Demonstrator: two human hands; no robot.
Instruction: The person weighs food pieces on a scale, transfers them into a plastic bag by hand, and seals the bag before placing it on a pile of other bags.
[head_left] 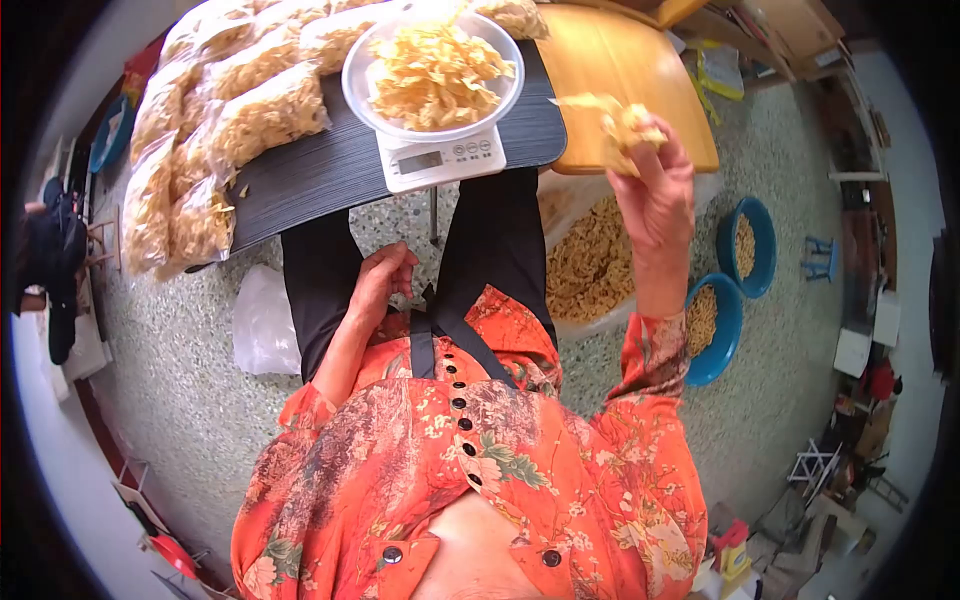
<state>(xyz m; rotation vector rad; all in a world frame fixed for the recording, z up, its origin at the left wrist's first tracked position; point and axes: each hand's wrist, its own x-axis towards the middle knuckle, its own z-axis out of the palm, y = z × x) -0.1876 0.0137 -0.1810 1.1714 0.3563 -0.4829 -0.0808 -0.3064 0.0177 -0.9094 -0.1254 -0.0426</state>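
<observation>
My right hand (655,190) is raised to the right of the scale, its fingers pinched on a small clump of dried yellow flakes (632,125). A white plastic bowl (352,75) heaped with more flakes (435,75) sits on a white digital kitchen scale (443,160). The scale's display is too small to read. My left hand (385,275) rests over my lap with its fingers loosely curled, and nothing shows in it. Below my right hand, a large clear bag (590,265) of brownish-yellow flakes stands open beside my leg.
Several filled clear bags (265,115) cover the left part of the dark table (300,175). A wooden stool (620,60) adjoins it on the right. Two blue basins (735,335) with pale pieces stand on the floor. A plastic bag (265,325) lies left; a person (60,250) is farther left.
</observation>
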